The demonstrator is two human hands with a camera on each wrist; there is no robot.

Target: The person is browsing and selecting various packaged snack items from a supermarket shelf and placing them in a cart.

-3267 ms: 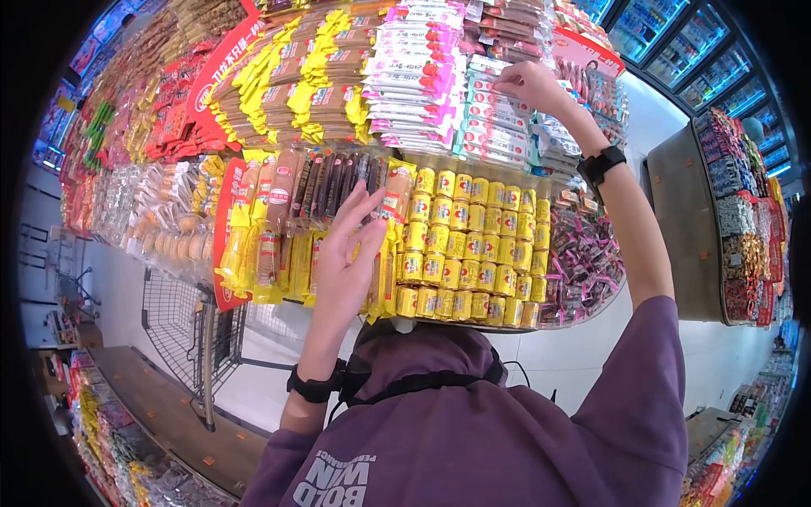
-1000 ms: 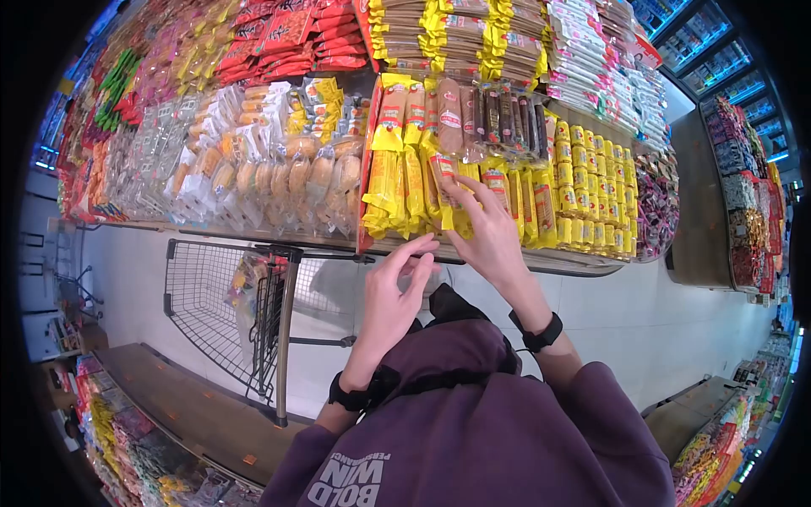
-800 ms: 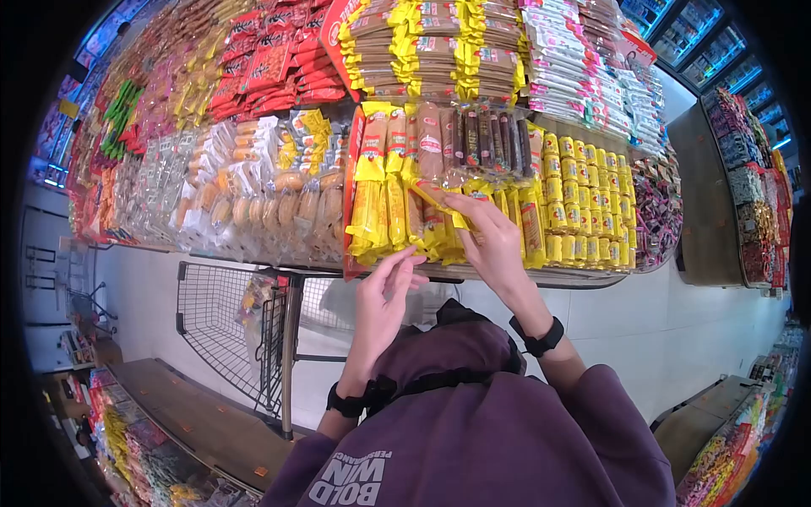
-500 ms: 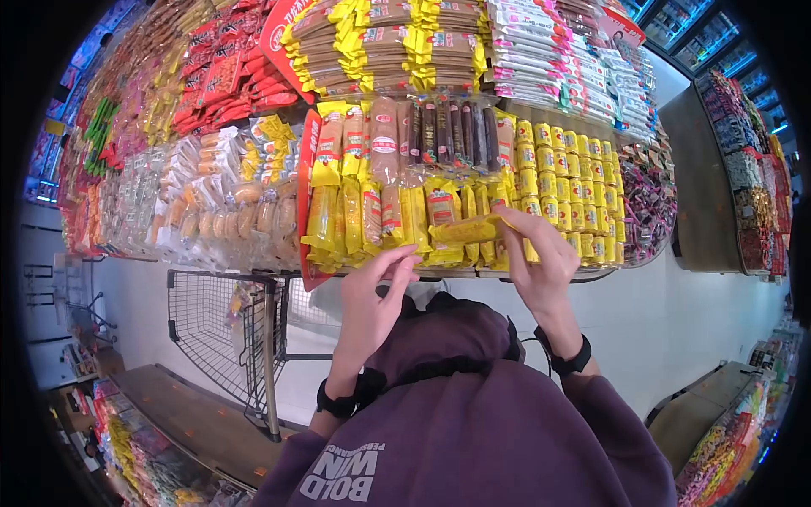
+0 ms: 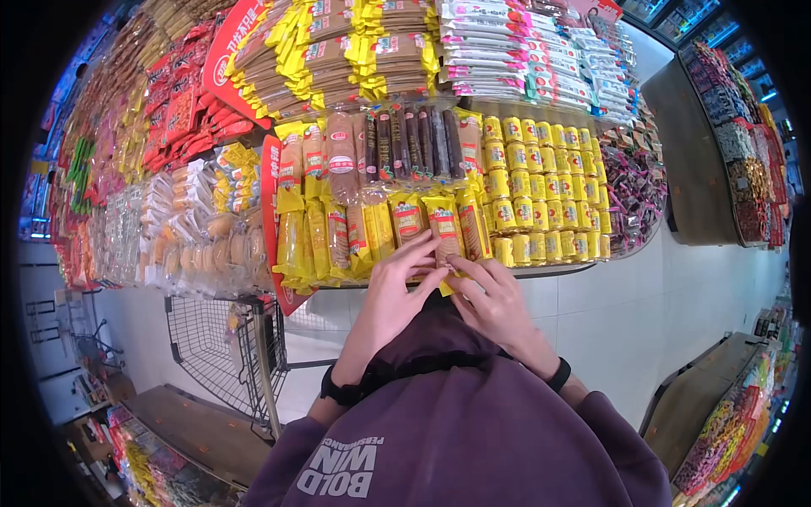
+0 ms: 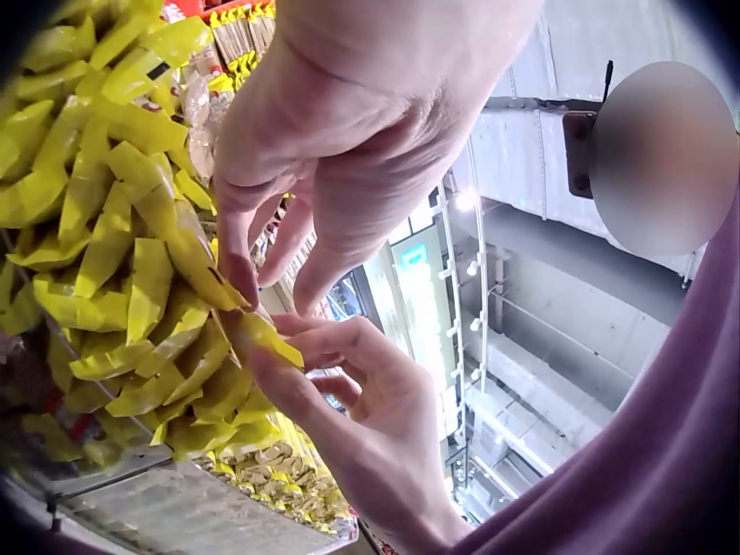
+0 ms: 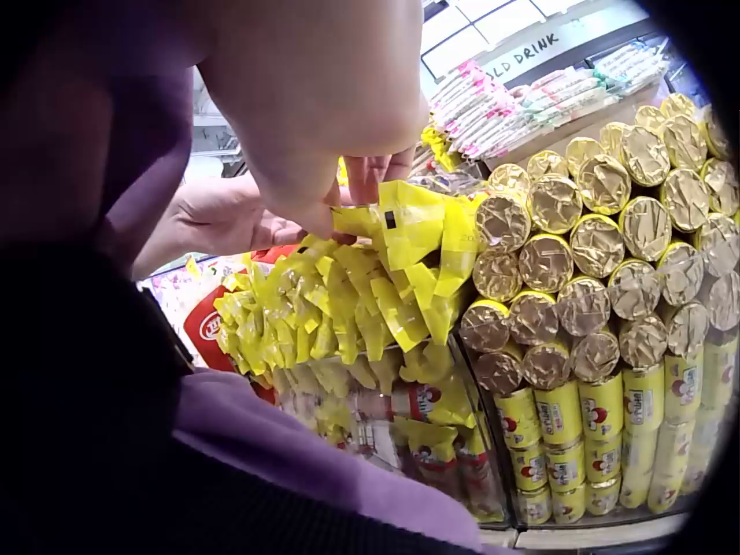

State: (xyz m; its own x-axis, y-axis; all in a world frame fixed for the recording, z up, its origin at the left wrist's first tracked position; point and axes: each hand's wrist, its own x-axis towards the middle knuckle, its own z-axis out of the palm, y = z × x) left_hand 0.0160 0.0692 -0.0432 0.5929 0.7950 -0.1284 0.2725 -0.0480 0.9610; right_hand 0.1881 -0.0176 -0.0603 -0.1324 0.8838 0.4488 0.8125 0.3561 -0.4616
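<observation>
A long yellow snack packet with a clear window over a brown, ridged filling (image 5: 444,226) lies upright between my hands, at the front of a bin of similar packets (image 5: 317,241). My right hand (image 5: 500,308) pinches its near end between thumb and fingers. My left hand (image 5: 390,296) comes in from the left, its fairly straight fingertips at the packet's side. In the left wrist view, the right hand (image 6: 376,405) grips the yellow wrapper end (image 6: 272,345), and the left fingers (image 6: 239,260) reach down to its edge. In the right wrist view, the wrist covers much of the work.
Gold-capped yellow cylinders (image 5: 541,190) fill the bin to the right. Dark stick packs (image 5: 414,139) lie behind the packets, with red packs (image 5: 182,110) and round cakes (image 5: 211,241) to the left. A shopping cart (image 5: 220,338) stands at the left.
From far back over the white packs, my right hand came to the yellow bin, lifted a packet crosswise, then turned it upright. My left hand has moved up beside it. The view shifted.
</observation>
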